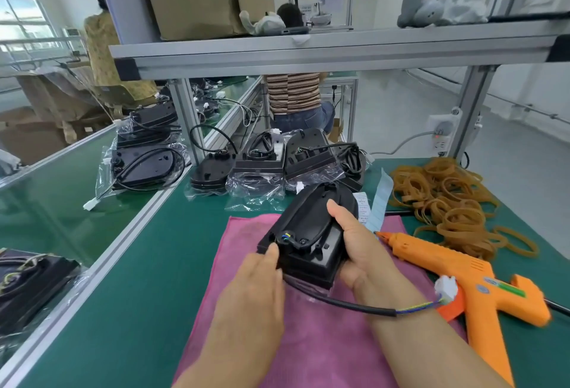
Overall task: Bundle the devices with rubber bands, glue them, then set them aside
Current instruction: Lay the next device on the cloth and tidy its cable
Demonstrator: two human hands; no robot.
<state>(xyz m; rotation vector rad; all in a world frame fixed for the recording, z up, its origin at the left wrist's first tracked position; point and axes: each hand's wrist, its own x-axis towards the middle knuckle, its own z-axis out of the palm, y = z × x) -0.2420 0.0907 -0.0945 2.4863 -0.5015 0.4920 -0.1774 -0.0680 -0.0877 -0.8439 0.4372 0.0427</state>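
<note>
Head view: both hands held the device (pixel 308 233) over the pink cloth (pixel 243 233).
The left hand (pixel 262 276) gripped its corner, the right hand (pixel 361 252) its right side; unbanded, the parts could slip apart, or the trailing cable (pixel 339 303) snag the glue gun (pixel 462 270).

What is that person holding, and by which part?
A black device: the right hand grips its right side, thumb on top; the left hand holds its near left edge.

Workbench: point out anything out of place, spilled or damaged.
Nothing looks spilled or damaged. The rubber bands sprawl in a loose heap at the right. The white plug on the cable of the held device hangs by the orange glue gun, which lies on its side.
</note>
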